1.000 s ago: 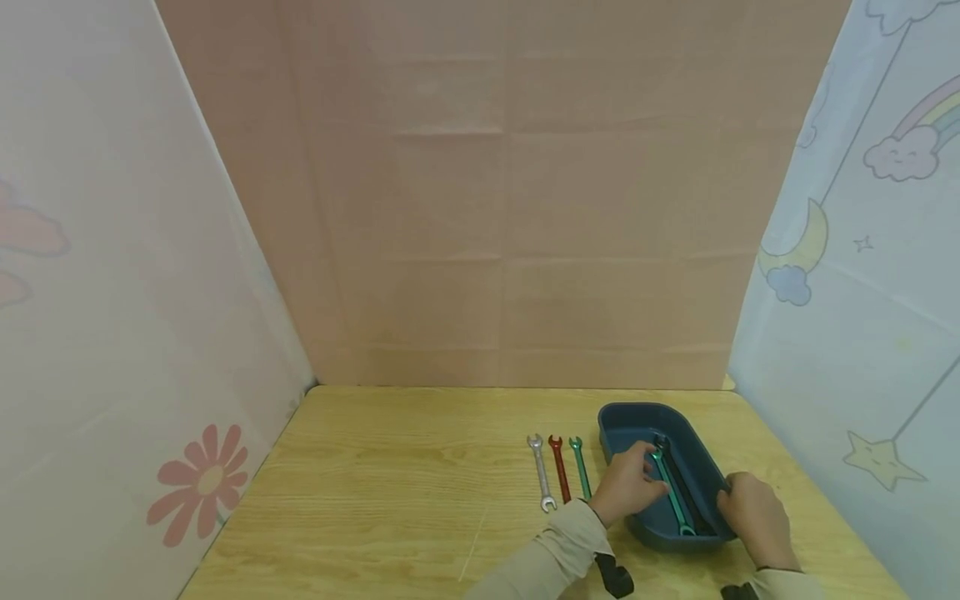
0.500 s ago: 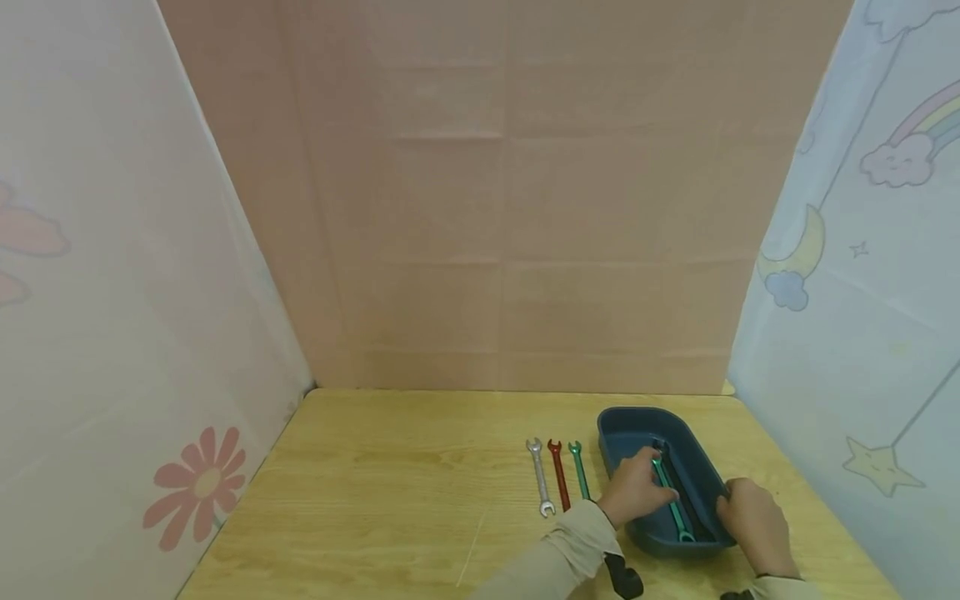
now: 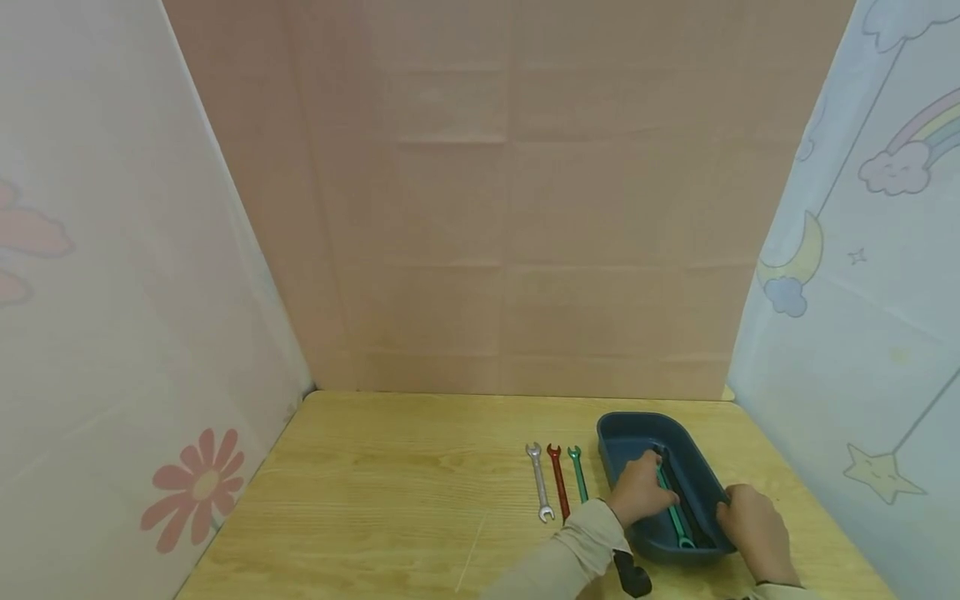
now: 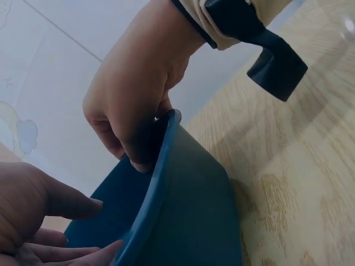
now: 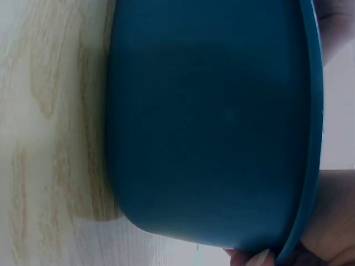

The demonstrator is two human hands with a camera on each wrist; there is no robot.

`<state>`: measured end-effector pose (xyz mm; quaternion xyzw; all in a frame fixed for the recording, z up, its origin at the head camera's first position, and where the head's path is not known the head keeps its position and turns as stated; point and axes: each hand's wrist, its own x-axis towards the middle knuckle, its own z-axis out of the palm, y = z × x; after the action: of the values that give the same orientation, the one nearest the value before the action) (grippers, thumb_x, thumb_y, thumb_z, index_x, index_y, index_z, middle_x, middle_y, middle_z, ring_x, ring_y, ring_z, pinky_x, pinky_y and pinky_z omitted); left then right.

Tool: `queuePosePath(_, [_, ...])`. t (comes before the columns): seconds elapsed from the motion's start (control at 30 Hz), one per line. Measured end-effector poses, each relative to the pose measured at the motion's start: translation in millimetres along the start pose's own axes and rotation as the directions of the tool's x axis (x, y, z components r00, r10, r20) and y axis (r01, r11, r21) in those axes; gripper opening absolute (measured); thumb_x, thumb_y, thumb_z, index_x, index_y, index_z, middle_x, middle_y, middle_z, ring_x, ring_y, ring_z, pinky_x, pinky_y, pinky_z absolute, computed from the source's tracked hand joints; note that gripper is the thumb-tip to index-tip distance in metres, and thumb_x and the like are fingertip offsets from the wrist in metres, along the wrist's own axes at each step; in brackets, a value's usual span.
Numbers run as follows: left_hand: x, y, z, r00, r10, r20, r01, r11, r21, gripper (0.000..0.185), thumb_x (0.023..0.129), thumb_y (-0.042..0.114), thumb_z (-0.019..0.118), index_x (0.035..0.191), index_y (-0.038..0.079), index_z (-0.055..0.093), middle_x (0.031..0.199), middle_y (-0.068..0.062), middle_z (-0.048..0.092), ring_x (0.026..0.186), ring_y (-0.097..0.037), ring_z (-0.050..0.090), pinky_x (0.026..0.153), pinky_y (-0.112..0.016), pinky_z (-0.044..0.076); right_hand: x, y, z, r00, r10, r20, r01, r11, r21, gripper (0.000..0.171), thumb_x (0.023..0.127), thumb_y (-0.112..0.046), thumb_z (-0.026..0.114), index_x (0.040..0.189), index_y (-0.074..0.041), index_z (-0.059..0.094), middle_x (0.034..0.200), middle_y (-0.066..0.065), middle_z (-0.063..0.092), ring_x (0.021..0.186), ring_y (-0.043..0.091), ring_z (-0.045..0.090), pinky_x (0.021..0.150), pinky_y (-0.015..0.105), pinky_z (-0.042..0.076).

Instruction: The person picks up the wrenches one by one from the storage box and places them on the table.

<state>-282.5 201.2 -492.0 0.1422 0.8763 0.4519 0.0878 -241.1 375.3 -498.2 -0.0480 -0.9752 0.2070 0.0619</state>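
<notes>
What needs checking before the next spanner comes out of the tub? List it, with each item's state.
1. Tub steadied: right hand holds its near right rim, ok.
2. Left hand inside the tub at the green spanner: ok.
3. Firm grip on that spanner: cannot tell.
4. Dark spanner beside it lying free: cannot tell.
5. Room on the table by the row of three spanners: ok.

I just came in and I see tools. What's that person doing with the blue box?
A person is reaching into a dark blue tray on a wooden table. Their left hand touches a green wrench lying inside it, next to a dark wrench. Their right hand holds the tray's right rim. Three more wrenches, silver, red and green, lie side by side on the table, left of the tray.
</notes>
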Motion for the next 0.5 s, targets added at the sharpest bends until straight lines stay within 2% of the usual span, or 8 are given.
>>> queuePosePath(0.1, [2.9, -0.1, 1.5, 1.000, -0.007, 0.001, 0.007, 1.000, 0.018, 0.050, 0.083, 0.014, 0.082, 0.127, 0.018, 0.059, 0.074, 0.002, 0.057, 0.059, -0.011, 0.051, 0.052, -0.027, 0.043, 0, 2, 1, 1.000, -0.004, 0.002, 0.004, 1.000, 0.001, 0.027, 0.087, 0.001, 0.057, 0.063, -0.006, 0.046, 0.056, 0.002, 0.045, 0.052, 0.018, 0.047, 0.045, 0.035, 0.039])
queuePosePath(0.2, [6.5, -0.3, 3.3, 1.000, -0.018, -0.001, 0.018, 0.999, 0.036, 0.053, 0.082, 0.015, 0.083, 0.129, 0.016, 0.057, 0.089, 0.000, 0.066, 0.067, -0.012, 0.057, 0.055, -0.028, 0.046, 0, 2, 2, 1.000, -0.002, -0.002, 0.002, 1.000, 0.001, 0.027, 0.086, 0.001, 0.057, 0.063, -0.006, 0.045, 0.056, 0.002, 0.046, 0.052, 0.019, 0.046, 0.045, 0.035, 0.038])
queuePosePath(0.3, [9.8, -0.4, 5.3, 1.000, -0.031, -0.006, 0.031, 0.998, 0.062, 0.058, 0.081, 0.016, 0.084, 0.131, 0.015, 0.054, 0.103, -0.003, 0.068, 0.072, -0.012, 0.061, 0.057, -0.028, 0.049, 1, 2, 2, 1.000, -0.002, -0.008, 0.002, 1.000, 0.004, 0.027, 0.086, 0.001, 0.056, 0.062, -0.007, 0.045, 0.056, 0.002, 0.045, 0.052, 0.019, 0.045, 0.045, 0.035, 0.037])
queuePosePath(0.43, [13.3, -0.3, 7.1, 0.999, -0.050, -0.002, 0.050, 0.995, 0.084, 0.065, 0.079, 0.017, 0.086, 0.134, 0.013, 0.051, 0.105, -0.005, 0.069, 0.074, -0.016, 0.064, 0.059, -0.029, 0.052, 1, 3, 3, 1.000, -0.003, -0.007, 0.003, 1.000, 0.005, 0.026, 0.086, 0.001, 0.055, 0.063, -0.007, 0.045, 0.057, 0.001, 0.046, 0.052, 0.019, 0.045, 0.045, 0.035, 0.037])
queuePosePath(0.5, [15.0, -0.2, 7.3, 0.998, -0.064, -0.004, 0.064, 0.995, 0.080, 0.067, 0.078, 0.016, 0.087, 0.134, 0.012, 0.051, 0.109, -0.006, 0.068, 0.081, -0.018, 0.066, 0.063, -0.031, 0.054, 1, 2, 3, 1.000, -0.003, -0.008, 0.003, 1.000, 0.005, 0.026, 0.086, 0.001, 0.056, 0.063, -0.007, 0.045, 0.057, 0.001, 0.045, 0.052, 0.019, 0.045, 0.045, 0.035, 0.037])
